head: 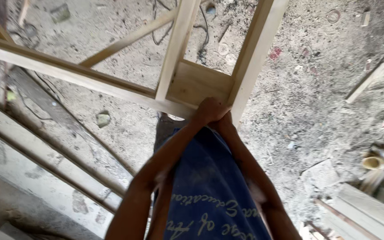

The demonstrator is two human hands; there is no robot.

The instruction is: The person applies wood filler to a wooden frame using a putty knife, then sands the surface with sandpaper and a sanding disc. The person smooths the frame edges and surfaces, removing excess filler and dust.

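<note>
A pale wooden frame [187, 84] of several joined bars fills the upper part of the head view, held above a dusty floor. My left hand [207, 109] grips its near corner, fingers wrapped over the edge of the bottom bar. My right hand [224, 120] sits just beside and partly under the left one, pressed to the same corner; its fingers are mostly hidden. Both forearms reach up from the bottom over a blue shirt with pale lettering.
Sawdust and wood chips cover the concrete floor [316, 98]. Long planks [45, 146] lie at the left. Wood offcuts and a yellow roll [373, 162] clutter the right edge. A dark cable [203, 33] trails on the floor behind the frame.
</note>
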